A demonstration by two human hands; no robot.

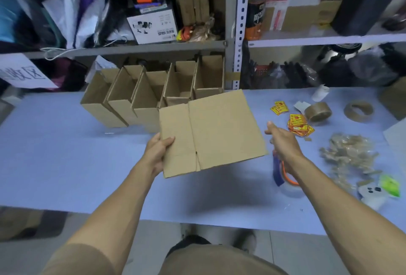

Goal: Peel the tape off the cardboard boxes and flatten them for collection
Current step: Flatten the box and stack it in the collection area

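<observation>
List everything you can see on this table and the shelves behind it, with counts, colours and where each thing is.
flattened cardboard box: one, brown, held above the table centre
open cardboard boxes: five, brown, row at the table's back left
table: one, light blue top
tape rolls: two, brown, back right
stickers: several, yellow and red, right of centre
peeled tape scraps: one pile, tan, right side
tape dispenser: one, blue and orange, under the right forearm
shelves: grey metal, behind the table, crowded
left hand: grips the flattened box's left edge
right hand: holds nothing, fingers extended
</observation>
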